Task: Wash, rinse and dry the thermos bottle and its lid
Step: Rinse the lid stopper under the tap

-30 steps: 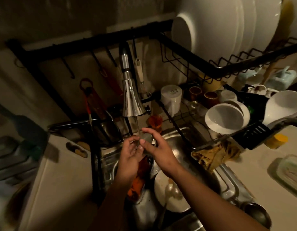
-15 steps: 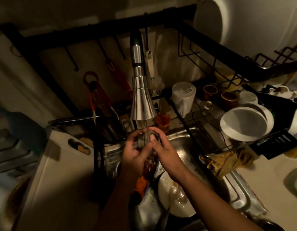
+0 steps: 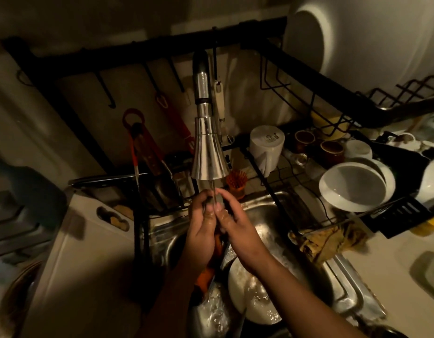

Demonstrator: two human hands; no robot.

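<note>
Nearest the camera, a white plate [image 3: 253,301] lies wet in the steel sink [image 3: 279,215], partly under the person's right forearm, with an orange item, too dark to identify, just left of it beneath the left wrist. Above these, the left hand [image 3: 201,230] and the right hand [image 3: 237,225] are pressed close together, fingers curled around a small grey object that looks like the thermos lid [image 3: 214,200], held directly under the faucet [image 3: 207,152]. A thin stream of water falls from the spout onto it and over the fingers. Most of the lid is hidden by the hands, so its exact shape cannot be told; the thermos bottle cannot be picked out in the dim light. A crumpled yellowish cloth [image 3: 330,240] hangs over the sink's right edge. Beyond, on the lower tier of a black dish rack [image 3: 296,57], a white bowl [image 3: 352,186] leans on its side near an upturned white mug [image 3: 266,147] and two brown cups [image 3: 331,150]. Red-handled utensils [image 3: 140,140] hang from hooks at the back left, and large white plates [image 3: 357,40] stand in the upper tier.
</note>
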